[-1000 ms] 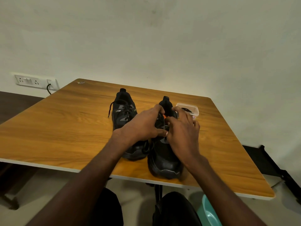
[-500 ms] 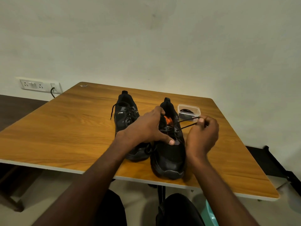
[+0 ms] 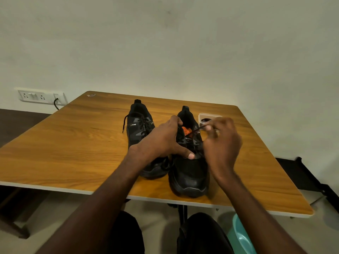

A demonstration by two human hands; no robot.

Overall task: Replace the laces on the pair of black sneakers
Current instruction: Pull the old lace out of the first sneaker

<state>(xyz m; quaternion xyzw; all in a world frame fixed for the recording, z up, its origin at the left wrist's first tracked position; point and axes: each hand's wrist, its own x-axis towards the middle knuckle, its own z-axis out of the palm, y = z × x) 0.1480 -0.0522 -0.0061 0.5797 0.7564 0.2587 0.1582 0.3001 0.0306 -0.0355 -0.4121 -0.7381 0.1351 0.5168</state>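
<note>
Right hand has drawn inward pinching the lace; left hand grips the sneaker.

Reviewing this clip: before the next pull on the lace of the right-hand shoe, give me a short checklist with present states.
1. Right black sneaker steadied by left hand gripping its collar: ok.
2. Thin black lace pinched in right hand: ok, though the hand is blurred.
3. Lace fully out of the eyelets: not ok, it runs into the shoe.
4. Left black sneaker still laced, waiting: ok.
5. Small clear plastic container within reach behind the right hand: ok; contents cannot tell.
6. Wooden table room beside the shoes: ok.
</note>
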